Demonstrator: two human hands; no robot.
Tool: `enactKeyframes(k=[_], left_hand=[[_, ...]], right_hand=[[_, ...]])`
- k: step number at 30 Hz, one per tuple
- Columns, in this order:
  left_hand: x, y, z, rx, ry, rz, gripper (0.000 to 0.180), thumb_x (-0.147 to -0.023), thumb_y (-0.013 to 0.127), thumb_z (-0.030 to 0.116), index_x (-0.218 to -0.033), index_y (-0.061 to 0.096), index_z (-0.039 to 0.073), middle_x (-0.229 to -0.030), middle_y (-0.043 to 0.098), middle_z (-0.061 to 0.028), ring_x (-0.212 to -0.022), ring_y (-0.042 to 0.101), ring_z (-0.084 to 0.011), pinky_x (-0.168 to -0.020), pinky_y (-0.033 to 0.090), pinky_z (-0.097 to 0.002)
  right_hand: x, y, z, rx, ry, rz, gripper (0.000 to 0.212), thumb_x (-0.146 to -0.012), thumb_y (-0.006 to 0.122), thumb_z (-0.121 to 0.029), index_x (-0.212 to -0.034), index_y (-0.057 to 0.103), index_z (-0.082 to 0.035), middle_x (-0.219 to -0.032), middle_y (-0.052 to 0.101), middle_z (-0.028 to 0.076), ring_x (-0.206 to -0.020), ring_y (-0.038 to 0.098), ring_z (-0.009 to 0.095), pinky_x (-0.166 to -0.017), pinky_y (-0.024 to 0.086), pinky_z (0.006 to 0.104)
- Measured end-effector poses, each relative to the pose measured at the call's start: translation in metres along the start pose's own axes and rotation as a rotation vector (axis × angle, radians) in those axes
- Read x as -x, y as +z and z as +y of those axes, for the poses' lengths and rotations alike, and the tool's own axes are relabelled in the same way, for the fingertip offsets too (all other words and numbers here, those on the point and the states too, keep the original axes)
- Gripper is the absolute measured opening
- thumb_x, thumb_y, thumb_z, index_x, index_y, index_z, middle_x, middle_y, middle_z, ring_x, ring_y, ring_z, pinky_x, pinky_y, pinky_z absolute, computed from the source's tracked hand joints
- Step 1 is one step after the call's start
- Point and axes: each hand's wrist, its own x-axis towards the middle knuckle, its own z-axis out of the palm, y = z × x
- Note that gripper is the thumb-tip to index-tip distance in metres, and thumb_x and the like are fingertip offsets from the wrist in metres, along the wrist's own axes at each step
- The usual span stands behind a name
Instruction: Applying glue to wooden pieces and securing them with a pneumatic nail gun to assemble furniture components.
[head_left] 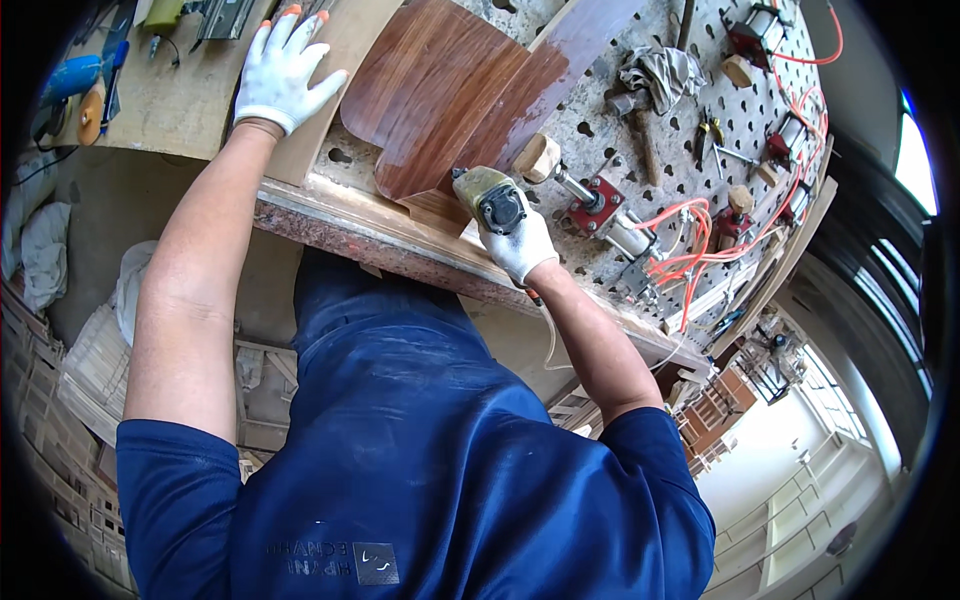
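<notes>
My left hand, in a white glove with orange fingertips, lies flat with fingers spread on a pale wooden board. In my right hand, also gloved in white, is a yellow-green nail gun with a round black cap. A thin air hose runs from its handle end. The nail gun's head is over the near edge of a brown, wood-grained panel with rounded corners; its tip is hidden. A narrow wood piece shows beside the gun at the bench edge.
The perforated metal bench carries a red-based air clamp with a wooden pad, orange hoses, a hammer, a crumpled cloth and pliers. More clamps line the right side. A blue tool lies far left.
</notes>
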Motion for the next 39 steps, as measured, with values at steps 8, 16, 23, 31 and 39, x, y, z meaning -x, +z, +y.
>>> enactKeyframes(k=[8,16,23,31,39], left_hand=[[0.002,-0.005,0.001,0.032,-0.029,-0.020,0.035,-0.088,0.069,0.049,-0.102,0.070,0.017,-0.153,0.052,0.0032,-0.145,0.040,-0.0229,-0.122,0.027,-0.0444],[0.001,-0.004,0.000,-0.003,-0.043,-0.069,0.034,-0.090,0.067,0.049,-0.103,0.071,0.018,-0.157,0.049,0.0063,-0.146,0.039,-0.0212,-0.122,0.026,-0.0424],[0.001,-0.009,0.004,0.019,-0.009,0.015,0.035,-0.091,0.066,0.049,-0.103,0.070,0.017,-0.156,0.050,0.0062,-0.145,0.040,-0.0215,-0.122,0.027,-0.0423],[-0.001,-0.003,0.001,0.027,-0.016,-0.020,0.035,-0.089,0.068,0.047,-0.103,0.071,0.016,-0.153,0.052,0.0025,-0.143,0.042,-0.0244,-0.121,0.029,-0.0437],[0.003,0.007,-0.002,0.043,0.005,0.011,0.036,-0.087,0.069,0.045,-0.104,0.070,0.014,-0.157,0.047,-0.0002,-0.146,0.039,-0.0272,-0.122,0.026,-0.0480]], right_hand=[[0.012,-0.005,-0.026,0.042,0.001,-0.192,0.069,-0.085,0.071,-0.025,-0.145,0.046,-0.002,-0.125,0.069,0.022,-0.103,0.072,0.039,-0.084,0.060,0.0409],[0.015,0.002,-0.030,0.055,-0.049,-0.229,0.076,-0.081,0.075,-0.021,-0.147,0.043,0.000,-0.122,0.070,0.021,-0.099,0.073,0.039,-0.080,0.060,0.0409],[0.010,-0.002,-0.056,0.092,0.062,-0.357,0.075,-0.082,0.075,-0.021,-0.147,0.044,-0.002,-0.119,0.072,0.022,-0.097,0.074,0.039,-0.079,0.060,0.0404],[0.048,-0.025,-0.019,0.126,0.156,-0.202,0.070,-0.086,0.071,-0.027,-0.148,0.044,-0.008,-0.124,0.070,0.019,-0.100,0.072,0.040,-0.081,0.059,0.0412],[0.124,-0.055,0.074,0.442,0.084,0.117,0.058,-0.084,0.073,-0.021,-0.138,0.057,-0.007,-0.121,0.072,0.016,-0.099,0.072,0.038,-0.081,0.059,0.0389]])
